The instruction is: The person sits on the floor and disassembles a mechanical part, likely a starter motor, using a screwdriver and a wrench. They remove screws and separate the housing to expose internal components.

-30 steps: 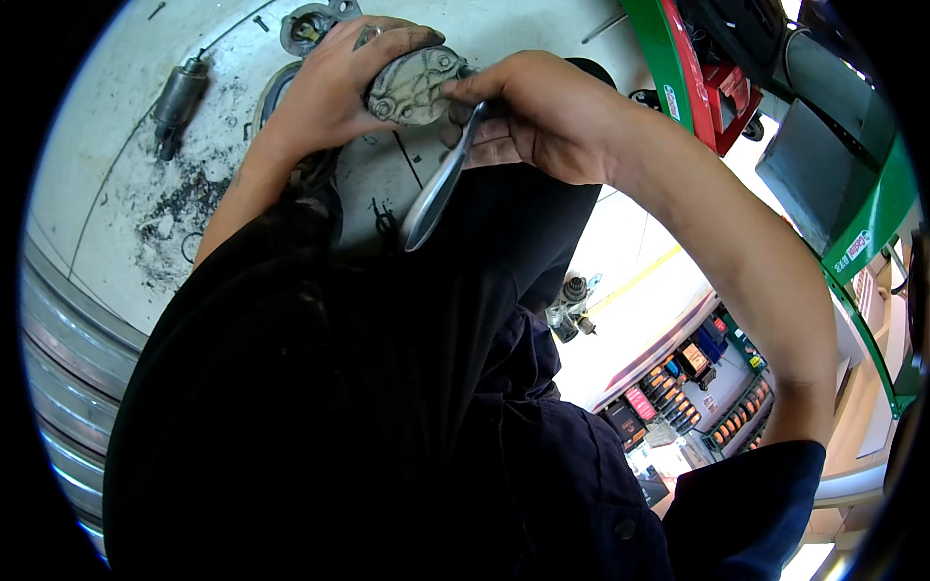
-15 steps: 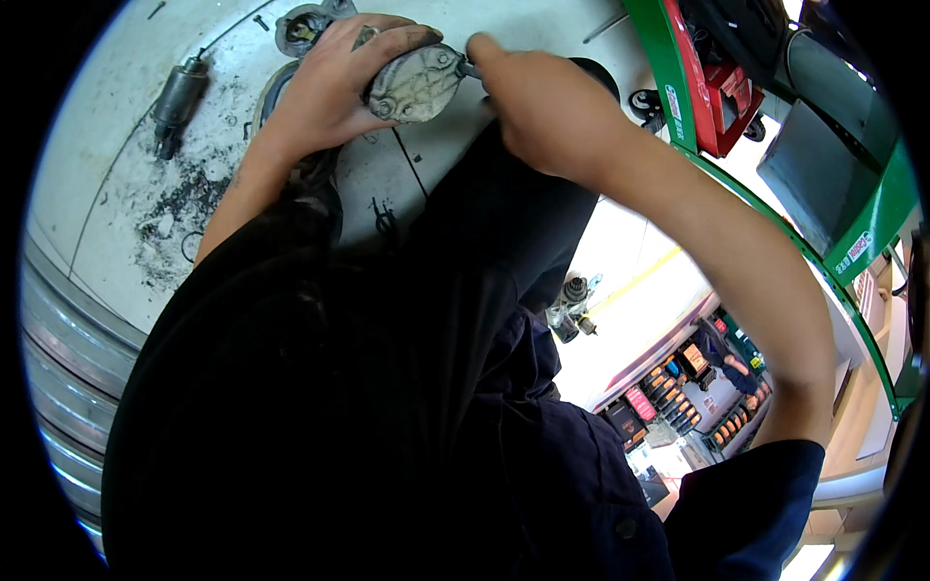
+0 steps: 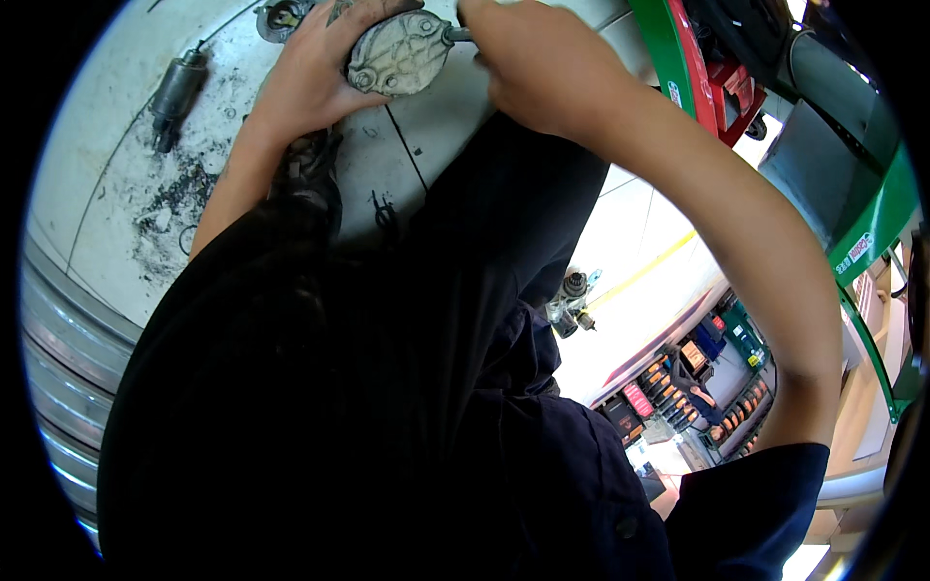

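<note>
In the frame's upper centre, a grey metal part (image 3: 399, 54) is clasped by the curled left hand (image 3: 318, 64); a shaft (image 3: 460, 35), by the folded right hand (image 3: 542, 70); slipping may be caused by crooked force.

I see dark grit (image 3: 179, 198) toward the floor's (image 3: 126, 58) left edge, which ridged metal (image 3: 73, 349) borders. A yellow line (image 3: 647, 269) marks the floor. Toward its right edge are a green rack (image 3: 880, 208) and red box (image 3: 730, 87); beyond, orange goods (image 3: 663, 387).

The top edge clips both hands (image 3: 308, 77) (image 3: 542, 68), which partly hide the metal housing (image 3: 402, 56) and tool (image 3: 460, 35).
</note>
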The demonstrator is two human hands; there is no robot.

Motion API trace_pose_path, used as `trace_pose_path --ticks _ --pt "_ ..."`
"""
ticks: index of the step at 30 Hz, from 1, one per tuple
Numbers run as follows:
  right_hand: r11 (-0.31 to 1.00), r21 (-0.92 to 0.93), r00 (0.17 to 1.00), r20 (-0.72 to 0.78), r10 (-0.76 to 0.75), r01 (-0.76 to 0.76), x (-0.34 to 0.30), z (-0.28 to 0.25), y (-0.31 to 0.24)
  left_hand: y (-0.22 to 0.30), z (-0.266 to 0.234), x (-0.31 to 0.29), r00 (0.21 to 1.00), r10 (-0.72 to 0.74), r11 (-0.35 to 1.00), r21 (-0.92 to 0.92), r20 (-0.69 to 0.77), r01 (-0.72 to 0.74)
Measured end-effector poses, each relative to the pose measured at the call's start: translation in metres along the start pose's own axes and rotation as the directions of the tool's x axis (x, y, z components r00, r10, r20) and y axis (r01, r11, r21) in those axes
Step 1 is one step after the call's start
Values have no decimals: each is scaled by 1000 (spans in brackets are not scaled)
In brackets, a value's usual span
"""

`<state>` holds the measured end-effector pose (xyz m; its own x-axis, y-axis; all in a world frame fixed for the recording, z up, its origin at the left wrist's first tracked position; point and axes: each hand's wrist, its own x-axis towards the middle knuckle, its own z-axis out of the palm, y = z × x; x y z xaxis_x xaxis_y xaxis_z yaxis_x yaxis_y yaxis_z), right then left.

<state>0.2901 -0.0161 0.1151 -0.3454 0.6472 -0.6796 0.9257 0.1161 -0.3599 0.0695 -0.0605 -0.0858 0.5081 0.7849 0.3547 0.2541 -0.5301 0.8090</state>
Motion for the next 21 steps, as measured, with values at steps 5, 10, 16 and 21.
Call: trace_pose_path --ticks 5,10,16,21 --pt "914 279 953 158 258 -294 -2 9 -10 0 3 1 995 100 993 52 23 -102" --pt "959 -283 999 -48 15 -28 -6 58 2 1 5 0 998 40 996 73 40 -43" --pt "932 -338 972 -141 -186 130 -2 61 21 1 3 1 998 36 997 72 42 -38" --pt "992 -118 993 -104 -61 48 -6 59 17 6 3 6 998 53 996 65 43 -56"
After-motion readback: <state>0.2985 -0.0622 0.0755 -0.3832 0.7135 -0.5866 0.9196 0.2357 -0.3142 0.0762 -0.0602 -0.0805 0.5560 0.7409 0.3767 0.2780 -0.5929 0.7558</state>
